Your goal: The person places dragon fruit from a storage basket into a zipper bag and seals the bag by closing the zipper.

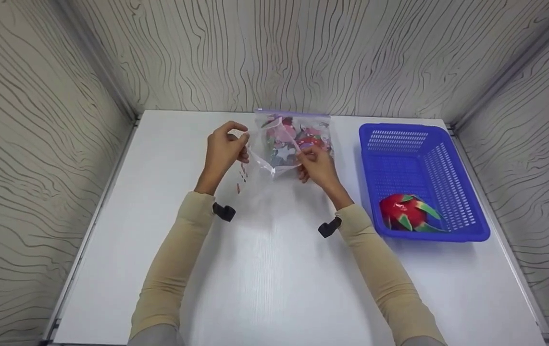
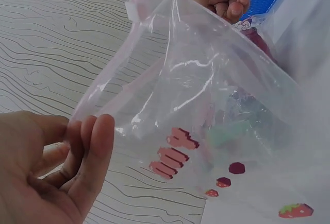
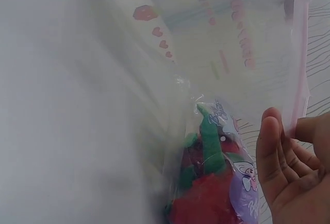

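Note:
A clear zip bag (image 1: pixel 265 162) with a pink zip strip stands between the two hands, its mouth spread apart. My left hand (image 1: pixel 225 150) pinches the left rim; in the left wrist view, the thumb and fingers (image 2: pixel 98 147) hold the pink strip. My right hand (image 1: pixel 318 167) pinches the opposite rim, as the right wrist view also shows at the pink strip (image 3: pixel 300 54). Small red and pink prints, among them a strawberry (image 2: pixel 295 210), mark the bag. Behind it lies a second printed bag (image 1: pixel 325 129) with a purple zip, holding red and green toy dragon fruit (image 3: pixel 206 198).
A blue plastic basket (image 1: pixel 467 192) stands at the right of the white table (image 1: pixel 265 269). In its near end lies a red toy dragon fruit (image 1: pixel 402 211) with green leaf tips. Wood-patterned panels (image 1: pixel 279 53) enclose the table at the back and sides.

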Motion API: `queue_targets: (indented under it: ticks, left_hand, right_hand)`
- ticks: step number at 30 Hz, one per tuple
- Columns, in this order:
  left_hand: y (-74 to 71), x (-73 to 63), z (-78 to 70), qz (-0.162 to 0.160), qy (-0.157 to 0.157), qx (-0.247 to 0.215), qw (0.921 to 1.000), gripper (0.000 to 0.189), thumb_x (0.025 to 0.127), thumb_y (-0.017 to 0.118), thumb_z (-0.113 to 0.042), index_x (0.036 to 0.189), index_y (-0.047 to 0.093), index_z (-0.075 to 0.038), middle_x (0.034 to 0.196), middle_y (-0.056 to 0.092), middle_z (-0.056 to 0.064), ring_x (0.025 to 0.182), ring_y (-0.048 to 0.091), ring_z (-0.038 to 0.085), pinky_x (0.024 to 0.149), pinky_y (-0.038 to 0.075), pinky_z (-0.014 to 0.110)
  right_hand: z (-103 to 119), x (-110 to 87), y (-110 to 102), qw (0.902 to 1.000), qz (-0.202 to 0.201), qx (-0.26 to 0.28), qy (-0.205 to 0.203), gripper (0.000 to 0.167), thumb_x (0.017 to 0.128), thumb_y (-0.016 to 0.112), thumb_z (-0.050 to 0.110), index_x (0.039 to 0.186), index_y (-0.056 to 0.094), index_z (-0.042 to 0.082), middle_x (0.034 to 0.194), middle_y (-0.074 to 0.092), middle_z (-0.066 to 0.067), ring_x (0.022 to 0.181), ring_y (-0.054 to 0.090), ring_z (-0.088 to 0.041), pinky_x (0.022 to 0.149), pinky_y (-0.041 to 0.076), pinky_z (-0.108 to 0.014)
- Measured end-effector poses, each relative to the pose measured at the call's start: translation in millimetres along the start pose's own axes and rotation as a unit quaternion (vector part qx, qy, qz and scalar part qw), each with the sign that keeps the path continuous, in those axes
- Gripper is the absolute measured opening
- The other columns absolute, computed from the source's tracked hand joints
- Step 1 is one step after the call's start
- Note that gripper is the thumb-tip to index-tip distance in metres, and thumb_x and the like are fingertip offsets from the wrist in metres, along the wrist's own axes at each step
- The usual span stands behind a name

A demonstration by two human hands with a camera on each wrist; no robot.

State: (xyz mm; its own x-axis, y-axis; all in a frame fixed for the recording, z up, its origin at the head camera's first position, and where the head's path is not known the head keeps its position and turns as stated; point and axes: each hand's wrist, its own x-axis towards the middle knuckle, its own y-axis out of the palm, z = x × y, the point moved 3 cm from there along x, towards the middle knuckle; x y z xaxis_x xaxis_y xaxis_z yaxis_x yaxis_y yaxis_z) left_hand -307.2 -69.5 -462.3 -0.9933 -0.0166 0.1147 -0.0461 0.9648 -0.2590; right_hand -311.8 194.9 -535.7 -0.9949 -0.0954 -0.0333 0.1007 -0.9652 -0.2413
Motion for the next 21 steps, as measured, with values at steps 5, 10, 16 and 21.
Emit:
queue_targets:
  ticks: [5, 10, 16, 21]
  left_hand:
    - [4.7, -0.4, 1.9, 0.003, 0.007, 0.0, 1.0, 0.013, 0.103, 0.067, -0.009, 0.11, 0.076, -0.001, 0.07, 0.065, 0.005, 0.055, 0.067, 0.012, 0.058, 0.065, 0.031]
    - [6.1, -0.2, 3.1, 0.0, 0.008, 0.002, 1.0, 0.012, 0.103, 0.067, -0.009, 0.108, 0.075, 0.0, 0.071, 0.065, 0.006, 0.056, 0.067, 0.012, 0.058, 0.065, 0.031]
    - [5.4, -0.4, 5.6, -0.002, 0.012, 0.002, 0.9999, 0.012, 0.104, 0.066, -0.008, 0.108, 0.074, 0.0, 0.073, 0.065, 0.006, 0.058, 0.066, 0.013, 0.059, 0.065, 0.031]
    - [7.3, -0.3, 9.4, 0.003, 0.012, 0.002, 0.9999, 0.013, 0.104, 0.067, -0.009, 0.109, 0.072, 0.002, 0.073, 0.065, 0.006, 0.057, 0.066, 0.012, 0.059, 0.065, 0.031]
  right_hand:
    - [1, -0.8, 3, 0.9994, 0.029, -0.019, -0.007, 0.026, 0.107, 0.066, 0.022, 0.117, 0.065, -0.002, 0.078, 0.073, -0.007, 0.056, 0.067, -0.012, 0.054, 0.062, -0.027]
    - [2, 0.1, 2, 0.9986, 0.044, -0.024, -0.015, 0.027, 0.108, 0.066, 0.022, 0.119, 0.066, -0.002, 0.087, 0.074, -0.012, 0.06, 0.069, -0.013, 0.057, 0.063, -0.027]
    - [5, 1.1, -6, 0.9981, 0.044, -0.024, -0.035, 0.026, 0.108, 0.064, 0.018, 0.123, 0.065, -0.003, 0.099, 0.073, -0.02, 0.07, 0.071, -0.014, 0.063, 0.063, -0.025]
    - [9, 1.2, -13, 0.9972, 0.041, -0.044, -0.045, 0.027, 0.107, 0.065, 0.016, 0.126, 0.066, -0.004, 0.108, 0.072, -0.027, 0.079, 0.072, -0.018, 0.07, 0.065, -0.028]
